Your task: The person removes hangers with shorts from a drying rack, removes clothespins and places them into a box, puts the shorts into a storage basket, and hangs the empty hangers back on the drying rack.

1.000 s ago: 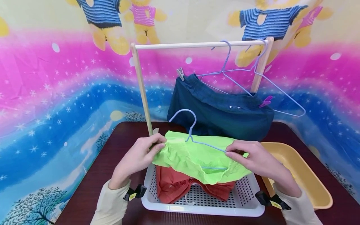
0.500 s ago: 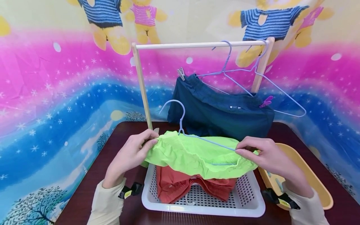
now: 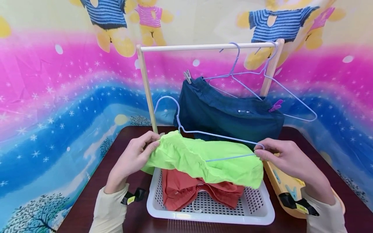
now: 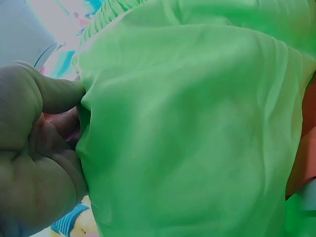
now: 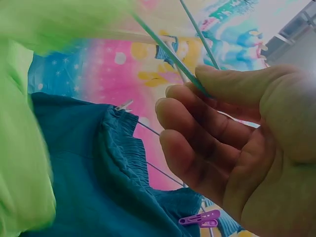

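Observation:
My left hand (image 3: 134,154) pinches the left edge of a bright green pair of shorts (image 3: 227,149), which hangs over the basket. In the left wrist view the cloth (image 4: 192,128) is bunched between thumb and fingers. A lavender wire hanger (image 3: 215,134) runs through the waist, its left end hidden inside the green fabric and its hook up at the left. My right hand (image 3: 287,158) grips the hanger's right end, which lies outside the cloth. The right wrist view shows thumb and fingertips on the wire (image 5: 170,54).
A white basket (image 3: 209,218) holds red shorts (image 3: 182,191). Behind, dark teal shorts (image 3: 227,119), pinned by a grey clothespin (image 3: 187,76) and a purple clothespin (image 3: 275,105), hang from a wooden rack (image 3: 186,47). An empty hanger (image 3: 294,94) hangs beside them. A yellow tray (image 3: 271,181) holds blue clothespins.
The right hand has moved right with the hanger's end, which has come out of the green waist. The hook has shifted left and up, and the left hand has moved slightly left.

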Demonstrator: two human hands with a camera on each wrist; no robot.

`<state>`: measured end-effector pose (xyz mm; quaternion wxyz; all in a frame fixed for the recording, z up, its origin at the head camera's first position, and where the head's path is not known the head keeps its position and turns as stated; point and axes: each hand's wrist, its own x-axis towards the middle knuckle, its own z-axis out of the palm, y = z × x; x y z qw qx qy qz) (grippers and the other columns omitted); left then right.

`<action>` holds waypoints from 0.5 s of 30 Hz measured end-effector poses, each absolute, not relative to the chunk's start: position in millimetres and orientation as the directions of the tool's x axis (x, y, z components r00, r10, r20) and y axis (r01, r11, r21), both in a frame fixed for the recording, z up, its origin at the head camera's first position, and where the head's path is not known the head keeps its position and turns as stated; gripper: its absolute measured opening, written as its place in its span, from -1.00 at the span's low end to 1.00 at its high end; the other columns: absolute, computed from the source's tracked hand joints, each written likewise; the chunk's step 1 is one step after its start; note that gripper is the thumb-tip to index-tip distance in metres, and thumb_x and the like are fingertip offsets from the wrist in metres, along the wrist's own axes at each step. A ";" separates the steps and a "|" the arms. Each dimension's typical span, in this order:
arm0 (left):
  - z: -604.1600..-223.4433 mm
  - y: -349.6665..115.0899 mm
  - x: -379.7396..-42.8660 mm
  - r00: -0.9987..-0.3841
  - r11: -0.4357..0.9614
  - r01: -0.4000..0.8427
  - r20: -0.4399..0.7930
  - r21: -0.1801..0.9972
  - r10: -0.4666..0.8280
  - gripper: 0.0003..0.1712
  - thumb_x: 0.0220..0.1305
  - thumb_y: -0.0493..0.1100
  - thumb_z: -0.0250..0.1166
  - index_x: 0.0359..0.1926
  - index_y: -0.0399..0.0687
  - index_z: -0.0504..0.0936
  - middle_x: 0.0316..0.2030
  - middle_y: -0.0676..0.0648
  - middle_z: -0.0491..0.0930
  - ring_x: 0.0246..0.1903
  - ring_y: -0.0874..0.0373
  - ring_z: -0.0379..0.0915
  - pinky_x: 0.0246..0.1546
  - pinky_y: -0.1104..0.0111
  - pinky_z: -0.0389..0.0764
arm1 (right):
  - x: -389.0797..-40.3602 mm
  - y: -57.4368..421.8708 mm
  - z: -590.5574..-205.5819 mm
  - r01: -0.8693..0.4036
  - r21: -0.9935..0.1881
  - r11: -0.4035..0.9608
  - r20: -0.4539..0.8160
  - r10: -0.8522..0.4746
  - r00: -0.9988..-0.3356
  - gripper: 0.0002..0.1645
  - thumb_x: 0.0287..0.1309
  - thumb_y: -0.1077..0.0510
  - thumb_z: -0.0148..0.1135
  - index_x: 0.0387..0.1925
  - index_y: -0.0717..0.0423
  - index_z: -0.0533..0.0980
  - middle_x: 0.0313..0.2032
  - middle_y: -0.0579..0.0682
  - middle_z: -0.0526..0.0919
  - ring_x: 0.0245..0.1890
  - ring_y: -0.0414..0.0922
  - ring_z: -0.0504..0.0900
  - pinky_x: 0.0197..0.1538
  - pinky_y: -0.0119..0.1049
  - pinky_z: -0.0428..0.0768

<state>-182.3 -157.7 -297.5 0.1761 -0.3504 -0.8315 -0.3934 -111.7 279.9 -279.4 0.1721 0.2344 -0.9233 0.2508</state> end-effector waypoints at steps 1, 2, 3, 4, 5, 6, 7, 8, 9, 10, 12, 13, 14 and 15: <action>-297.8 -157.0 -182.3 -0.693 0.440 0.721 0.564 0.536 0.449 -0.89 0.39 -0.28 0.18 -0.15 0.03 0.57 -0.48 0.11 0.46 -0.52 0.29 0.29 -0.46 0.43 0.39 | -112.0 280.3 -279.3 -0.518 -0.385 0.763 0.436 -0.344 -0.831 -0.79 0.25 0.22 0.27 -0.22 -0.22 0.60 -0.44 -0.28 0.61 -0.41 -0.38 0.56 -0.34 -0.43 0.61; -298.1 -156.1 -182.3 -0.693 0.436 0.721 0.560 0.539 0.454 -0.89 0.39 -0.28 0.18 -0.15 0.04 0.57 -0.48 0.11 0.45 -0.52 0.29 0.29 -0.45 0.43 0.39 | -112.4 280.6 -279.4 -0.519 -0.386 0.763 0.438 -0.343 -0.831 -0.79 0.26 0.22 0.26 -0.21 -0.22 0.60 -0.42 -0.28 0.63 -0.41 -0.39 0.59 -0.33 -0.43 0.63; -298.2 -154.9 -181.9 -0.692 0.430 0.722 0.557 0.542 0.459 -0.89 0.39 -0.27 0.19 -0.16 0.05 0.57 -0.49 0.12 0.44 -0.52 0.29 0.29 -0.46 0.43 0.39 | -112.6 280.8 -279.5 -0.520 -0.387 0.761 0.439 -0.343 -0.830 -0.79 0.27 0.23 0.26 -0.21 -0.21 0.61 -0.40 -0.27 0.65 -0.40 -0.39 0.62 -0.32 -0.43 0.64; -298.4 -153.6 -181.4 -0.689 0.425 0.725 0.557 0.542 0.464 -0.89 0.39 -0.27 0.19 -0.17 0.06 0.57 -0.50 0.12 0.43 -0.53 0.30 0.29 -0.47 0.44 0.39 | -112.8 280.9 -279.5 -0.521 -0.393 0.758 0.438 -0.344 -0.831 -0.79 0.27 0.23 0.25 -0.19 -0.19 0.61 -0.38 -0.25 0.68 -0.38 -0.39 0.65 -0.31 -0.43 0.64; -298.5 -152.1 -180.6 -0.684 0.419 0.729 0.557 0.541 0.471 -0.88 0.39 -0.27 0.20 -0.17 0.07 0.56 -0.52 0.13 0.41 -0.54 0.30 0.28 -0.47 0.44 0.39 | -113.0 280.8 -279.5 -0.520 -0.399 0.755 0.436 -0.343 -0.832 -0.79 0.28 0.23 0.24 -0.18 -0.18 0.62 -0.36 -0.24 0.69 -0.37 -0.39 0.67 -0.30 -0.43 0.65; -298.5 -150.5 -179.6 -0.677 0.413 0.735 0.558 0.538 0.479 -0.88 0.38 -0.27 0.20 -0.18 0.08 0.55 -0.52 0.13 0.40 -0.55 0.31 0.28 -0.48 0.44 0.39 | -113.1 280.7 -279.4 -0.519 -0.404 0.753 0.434 -0.342 -0.834 -0.79 0.29 0.23 0.23 -0.16 -0.17 0.62 -0.33 -0.23 0.70 -0.36 -0.40 0.68 -0.29 -0.44 0.65; -298.2 -148.6 -178.1 -0.671 0.406 0.740 0.557 0.536 0.489 -0.87 0.39 -0.27 0.20 -0.18 0.10 0.55 -0.53 0.14 0.38 -0.56 0.32 0.27 -0.49 0.44 0.39 | -113.1 280.4 -279.3 -0.519 -0.408 0.751 0.431 -0.343 -0.834 -0.79 0.30 0.23 0.22 -0.15 -0.16 0.62 -0.33 -0.23 0.70 -0.36 -0.40 0.68 -0.29 -0.43 0.65; -297.9 -146.4 -176.4 -0.667 0.400 0.744 0.552 0.536 0.500 -0.87 0.39 -0.26 0.20 -0.17 0.11 0.55 -0.54 0.15 0.37 -0.57 0.32 0.27 -0.50 0.45 0.39 | -113.1 279.8 -279.0 -0.521 -0.408 0.750 0.432 -0.345 -0.834 -0.79 0.30 0.24 0.21 -0.14 -0.14 0.62 -0.32 -0.24 0.70 -0.35 -0.39 0.68 -0.30 -0.43 0.65; -297.8 -144.1 -174.5 -0.662 0.392 0.747 0.550 0.536 0.510 -0.87 0.39 -0.26 0.20 -0.17 0.11 0.54 -0.55 0.15 0.36 -0.58 0.32 0.27 -0.51 0.45 0.39 | -113.1 279.3 -278.8 -0.523 -0.408 0.748 0.431 -0.347 -0.833 -0.80 0.31 0.24 0.20 -0.13 -0.12 0.63 -0.32 -0.24 0.70 -0.35 -0.39 0.68 -0.30 -0.43 0.65; -297.7 -141.7 -172.7 -0.654 0.381 0.753 0.549 0.536 0.520 -0.87 0.39 -0.26 0.19 -0.17 0.11 0.54 -0.55 0.15 0.35 -0.59 0.33 0.27 -0.51 0.45 0.39 | -113.1 278.7 -278.6 -0.526 -0.409 0.746 0.431 -0.350 -0.832 -0.79 0.31 0.24 0.20 -0.13 -0.11 0.63 -0.33 -0.25 0.70 -0.36 -0.39 0.68 -0.30 -0.42 0.65; -296.2 -136.9 -166.9 -0.641 0.357 0.761 0.547 0.541 0.538 -0.88 0.40 -0.25 0.18 -0.17 0.12 0.54 -0.55 0.14 0.33 -0.59 0.34 0.26 -0.52 0.46 0.39 | -112.7 277.9 -278.5 -0.534 -0.402 0.744 0.438 -0.356 -0.825 -0.79 0.31 0.25 0.20 -0.14 -0.12 0.63 -0.36 -0.27 0.67 -0.39 -0.40 0.65 -0.33 -0.43 0.65; -295.3 -134.7 -163.6 -0.633 0.346 0.767 0.549 0.540 0.545 -0.88 0.41 -0.24 0.18 -0.16 0.12 0.54 -0.56 0.15 0.33 -0.60 0.35 0.26 -0.52 0.47 0.39 | -112.3 277.8 -278.3 -0.544 -0.398 0.739 0.449 -0.360 -0.818 -0.79 0.30 0.26 0.21 -0.16 -0.12 0.63 -0.39 -0.29 0.65 -0.41 -0.39 0.63 -0.35 -0.43 0.64; -294.2 -132.8 -160.3 -0.624 0.335 0.774 0.555 0.538 0.550 -0.88 0.41 -0.24 0.18 -0.16 0.12 0.54 -0.55 0.14 0.33 -0.59 0.36 0.25 -0.52 0.48 0.38 | -111.8 277.9 -278.2 -0.554 -0.396 0.732 0.461 -0.363 -0.810 -0.78 0.28 0.28 0.22 -0.18 -0.12 0.63 -0.42 -0.29 0.64 -0.43 -0.38 0.60 -0.37 -0.44 0.63; -293.0 -131.3 -157.1 -0.610 0.322 0.784 0.567 0.530 0.554 -0.87 0.41 -0.25 0.18 -0.16 0.12 0.54 -0.55 0.14 0.33 -0.59 0.37 0.25 -0.52 0.49 0.38 | -111.2 278.7 -278.3 -0.565 -0.399 0.722 0.472 -0.366 -0.802 -0.76 0.26 0.30 0.23 -0.20 -0.13 0.63 -0.43 -0.30 0.63 -0.44 -0.38 0.59 -0.38 -0.45 0.62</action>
